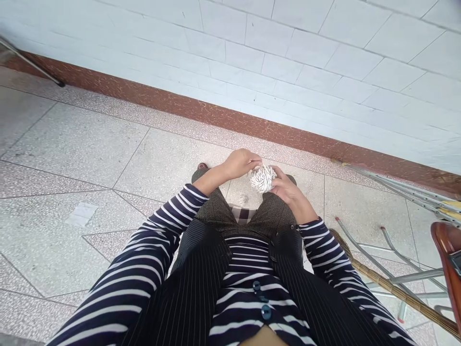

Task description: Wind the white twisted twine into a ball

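Observation:
Between my two hands, over my knees, is a white round ball [262, 179] with a ridged, spiralled surface like twisted cord or layered petals. My right hand [286, 188] grips it from the right, fingers curled round its side. At the ball's upper left edge, my left hand [242, 163] is closed in a pinch. Whatever lies between those fingertips is too small to make out. Below the ball, a small pale tuft [243, 198] shows between my legs, apparently on the floor.
A tiled wall [266, 62] with a reddish-brown base strip runs ahead. On the right are a metal-legged seat [414, 278], a long straw-coloured stick [392, 288] and folded metal tubes [392, 185]. A white paper [82, 214] lies on the left floor; a metal leg [34, 63] stands beyond.

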`<state>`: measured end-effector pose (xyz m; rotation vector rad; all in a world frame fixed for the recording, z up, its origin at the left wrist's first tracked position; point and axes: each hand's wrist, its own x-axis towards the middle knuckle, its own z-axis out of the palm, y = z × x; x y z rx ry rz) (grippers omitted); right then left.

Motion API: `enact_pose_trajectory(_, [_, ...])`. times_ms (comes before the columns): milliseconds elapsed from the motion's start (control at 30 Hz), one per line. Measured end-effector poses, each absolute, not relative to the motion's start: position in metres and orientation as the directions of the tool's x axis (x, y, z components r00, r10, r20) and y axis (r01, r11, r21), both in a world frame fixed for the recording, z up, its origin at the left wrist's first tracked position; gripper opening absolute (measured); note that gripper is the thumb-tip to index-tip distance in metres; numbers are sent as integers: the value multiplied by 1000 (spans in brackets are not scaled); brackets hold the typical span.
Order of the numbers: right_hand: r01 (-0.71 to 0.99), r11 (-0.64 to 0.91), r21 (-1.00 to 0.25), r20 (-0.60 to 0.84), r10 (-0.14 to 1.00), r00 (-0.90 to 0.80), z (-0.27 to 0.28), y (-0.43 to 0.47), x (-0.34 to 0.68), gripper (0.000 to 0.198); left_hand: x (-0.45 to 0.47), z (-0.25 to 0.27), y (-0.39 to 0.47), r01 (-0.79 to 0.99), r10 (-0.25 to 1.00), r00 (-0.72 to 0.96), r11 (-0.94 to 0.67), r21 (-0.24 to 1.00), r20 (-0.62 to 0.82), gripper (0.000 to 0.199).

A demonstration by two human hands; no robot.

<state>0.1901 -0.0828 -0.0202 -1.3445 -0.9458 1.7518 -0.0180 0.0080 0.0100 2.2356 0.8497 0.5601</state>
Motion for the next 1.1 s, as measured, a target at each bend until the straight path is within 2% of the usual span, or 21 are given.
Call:
enact_pose_trajectory(67, [-195,-468,-862,-426,877,-222,-14,-85,190,59,-18,3,7,442,738,652,-557,703,174,27])
enact_pose_trajectory(167, [-273,-439,-856,-374,891,-259,-3,-86,186,62,-19,-10,2,425,789,602,-448,787,124,24])
enact_pose_trajectory(267, [-218,-404,-889,-326,890,-319,8,-87,180,80,-18,-19,-5,320,785,616,-334,887,73,19])
enact_pose_trajectory(367, [-142,-347,-927,-276,888,-369,17,-90,178,95,-18,-21,-10,253,790,610,-263,931,57,18])
enact_pose_trajectory(533, [31,-196,-980,-190,885,-425,26,-88,183,83,-15,-21,-10,253,806,591,-203,946,15,18])
enact_pose_trajectory(700, [44,-179,-983,-179,872,-455,26,-83,185,75,-12,-21,-7,242,807,590,-175,954,-2,19])
enact_pose_trajectory(900, [-63,-218,-974,-198,952,-234,25,-74,184,72,-15,-27,-12,356,852,511,-89,930,-114,25])
enact_pose_trajectory(1033, [12,-58,-998,-58,998,-24,31,-58,191,68,-22,-31,-31,379,786,585,-43,924,-203,33])
enact_pose_trajectory(1100, [132,39,-990,56,990,130,29,-47,196,68,-25,-28,-41,378,723,655,-62,924,-219,37])
